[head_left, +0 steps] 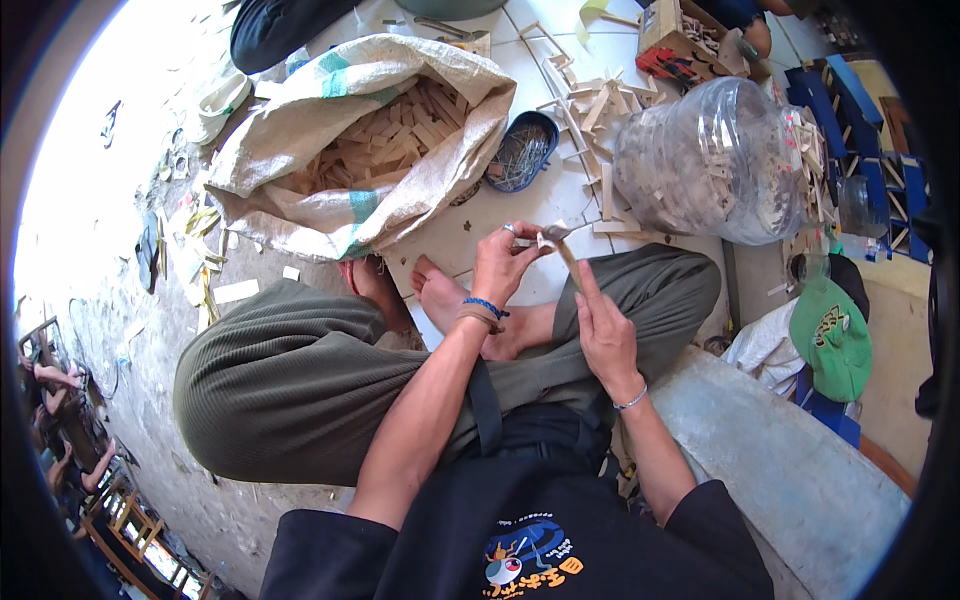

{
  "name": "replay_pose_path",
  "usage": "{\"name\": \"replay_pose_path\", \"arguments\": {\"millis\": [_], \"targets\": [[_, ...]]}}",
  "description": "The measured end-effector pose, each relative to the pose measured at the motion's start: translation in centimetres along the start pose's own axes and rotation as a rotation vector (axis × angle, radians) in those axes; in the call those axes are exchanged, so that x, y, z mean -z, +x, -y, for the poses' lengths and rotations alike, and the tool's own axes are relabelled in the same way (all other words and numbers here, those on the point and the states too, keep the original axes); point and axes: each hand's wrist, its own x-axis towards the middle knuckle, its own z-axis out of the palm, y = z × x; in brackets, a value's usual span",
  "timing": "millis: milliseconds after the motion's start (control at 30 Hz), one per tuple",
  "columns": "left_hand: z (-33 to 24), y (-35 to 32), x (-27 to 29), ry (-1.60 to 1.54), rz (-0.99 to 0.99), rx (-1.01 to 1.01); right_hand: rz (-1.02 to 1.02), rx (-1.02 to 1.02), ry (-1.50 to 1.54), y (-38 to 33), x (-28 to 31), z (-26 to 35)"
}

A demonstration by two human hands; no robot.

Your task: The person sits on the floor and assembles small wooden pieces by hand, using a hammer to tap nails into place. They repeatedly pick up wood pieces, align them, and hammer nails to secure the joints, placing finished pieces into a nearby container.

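In front of my crossed legs, my left hand (503, 265) is closed in a pinch, its fingertips at the upper end of a thin pale wooden strip (570, 266). Small whitish material shows at those fingertips, too small to make out. My right hand (608, 335) has the strip's lower end at its fingers, with the index finger extended along it. Just beyond my hands sits a dark blue tub (523, 150) full of thin metal pins or nails. A large woven sack (290, 110) with green bands lies open, filled with small wooden pieces (415, 125).
A big clear plastic jar (690, 160) of wooden pieces lies at the right. Loose wooden sticks (600, 105) and a wooden box (665, 45) are beyond it. A green cap (830, 335) and a grey board (790, 470) are at my right. Another person's dark-clothed leg (285, 30) shows at the top.
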Motion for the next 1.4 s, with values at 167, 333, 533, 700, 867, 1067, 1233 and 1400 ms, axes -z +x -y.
{"name": "replay_pose_path", "arguments": {"millis": [167, 333, 533, 700, 867, 1067, 1233, 1400], "targets": [[0.1, 0.1, -0.1, -0.017, 0.023, 0.051, -0.451, 0.238, 0.256, 0.3, 0.1, 0.2], [-0.1, 0.1, 0.0, -0.016, 0.020, -0.001, -0.106, 0.107, 0.005, 0.1, 0.1, 0.0], [0.1, 0.0, -0.3, -0.089, -0.009, 0.039, -0.403, 0.198, 0.260, 0.0, 0.6, 0.4], [0.6, 0.2, -0.3, -0.053, -0.014, 0.012, -0.176, 0.102, 0.107, 0.0, 0.2, 0.3], [0.3, 0.4, 0.1, 0.084, 0.035, -0.028, -0.151, -0.025, 0.298, 0.7, 0.8, 0.4], [-2.2, 0.9, -0.5, -0.312, 0.219, 0.144, -0.222, -0.200, 0.438, 4.3, 4.4, -0.7], [-4.7, 0.4, -0.2, -0.528, 0.339, 0.214, -0.162, -0.349, 0.645, 6.2, 4.7, -1.3], [-7.3, -0.4, 0.7, -0.682, 0.438, 0.190, 0.119, -0.486, 1.192, 5.5, 5.8, -0.1]]}}
